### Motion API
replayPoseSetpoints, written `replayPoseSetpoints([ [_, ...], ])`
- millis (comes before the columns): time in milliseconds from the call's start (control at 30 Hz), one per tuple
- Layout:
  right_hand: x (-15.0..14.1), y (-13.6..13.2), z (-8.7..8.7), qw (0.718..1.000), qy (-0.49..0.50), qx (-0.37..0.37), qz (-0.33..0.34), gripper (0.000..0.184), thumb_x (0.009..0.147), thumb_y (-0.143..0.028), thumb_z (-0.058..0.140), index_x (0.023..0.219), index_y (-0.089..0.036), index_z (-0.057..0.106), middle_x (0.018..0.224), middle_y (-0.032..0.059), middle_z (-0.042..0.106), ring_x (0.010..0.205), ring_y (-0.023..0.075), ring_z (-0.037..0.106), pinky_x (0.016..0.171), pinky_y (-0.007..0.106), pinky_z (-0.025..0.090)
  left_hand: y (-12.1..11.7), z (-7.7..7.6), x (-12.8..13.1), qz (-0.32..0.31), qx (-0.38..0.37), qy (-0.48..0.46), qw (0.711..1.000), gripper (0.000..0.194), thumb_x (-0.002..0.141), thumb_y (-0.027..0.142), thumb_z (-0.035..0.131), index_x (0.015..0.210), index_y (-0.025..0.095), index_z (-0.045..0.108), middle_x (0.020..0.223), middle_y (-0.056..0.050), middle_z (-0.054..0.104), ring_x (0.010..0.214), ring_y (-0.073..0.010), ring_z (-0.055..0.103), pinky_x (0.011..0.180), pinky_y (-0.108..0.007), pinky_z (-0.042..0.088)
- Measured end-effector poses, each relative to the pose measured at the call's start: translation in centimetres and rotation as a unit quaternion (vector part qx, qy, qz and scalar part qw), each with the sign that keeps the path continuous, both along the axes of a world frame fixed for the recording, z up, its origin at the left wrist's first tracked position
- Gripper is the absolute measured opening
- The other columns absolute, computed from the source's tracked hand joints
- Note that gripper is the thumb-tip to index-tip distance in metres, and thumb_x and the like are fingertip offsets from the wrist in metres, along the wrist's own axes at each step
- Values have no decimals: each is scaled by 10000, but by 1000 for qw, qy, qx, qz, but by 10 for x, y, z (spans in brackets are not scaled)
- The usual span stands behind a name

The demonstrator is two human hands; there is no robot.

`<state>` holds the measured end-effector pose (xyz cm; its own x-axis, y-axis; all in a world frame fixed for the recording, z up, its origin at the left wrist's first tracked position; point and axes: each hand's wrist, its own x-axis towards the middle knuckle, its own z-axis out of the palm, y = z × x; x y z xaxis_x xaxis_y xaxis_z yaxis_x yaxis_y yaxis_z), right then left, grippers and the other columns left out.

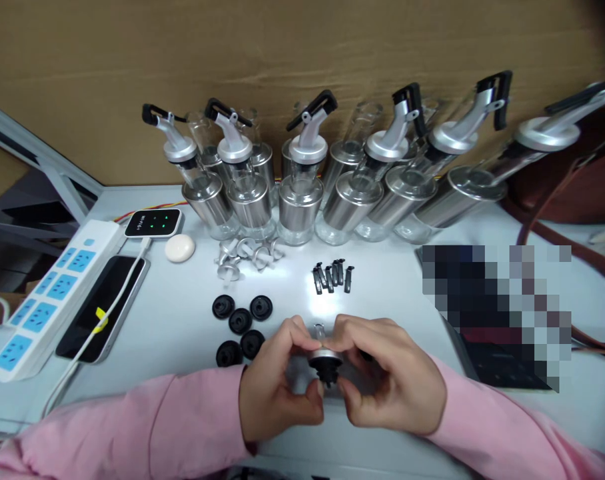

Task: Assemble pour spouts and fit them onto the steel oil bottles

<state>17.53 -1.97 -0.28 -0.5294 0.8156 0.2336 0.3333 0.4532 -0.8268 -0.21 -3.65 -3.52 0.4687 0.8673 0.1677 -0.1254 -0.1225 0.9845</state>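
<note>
Between my two hands, near the table's front, is a pourer top (326, 357) with a silver cap above and a black ribbed stopper below. My left hand (285, 380) pinches it from the left, and my right hand (387, 373) pinches it from the right. Fingers partly hide its spout. Several black round stoppers (240, 321) lie just left of my hands. Beyond them sits a small pile of silver spout pieces (250, 257). Several small black levers (331, 277) lie in a group ahead of my hands.
A row of glass-and-steel bottles (300, 207) with lever pourers stands along the back, before a cardboard wall (262, 53). At left are a power strip (55, 300), a phone (102, 310), a Wi-Fi device (153, 223) and a white oval object (180, 248). A brown bag (557, 180) sits at right.
</note>
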Motion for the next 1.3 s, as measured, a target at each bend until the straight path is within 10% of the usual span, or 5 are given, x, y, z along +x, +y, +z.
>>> replayPoseSetpoints([
  [1300,3,0,3,992,113,-19,-59,199,742,-135,657,863,-211,517,865,18,652,723,111,623,671,202,502,10,6,-2,8,59,33,998,302,891,319,550,1184,332,481,991,-24,394,965,-159,414,839,-275,387],
])
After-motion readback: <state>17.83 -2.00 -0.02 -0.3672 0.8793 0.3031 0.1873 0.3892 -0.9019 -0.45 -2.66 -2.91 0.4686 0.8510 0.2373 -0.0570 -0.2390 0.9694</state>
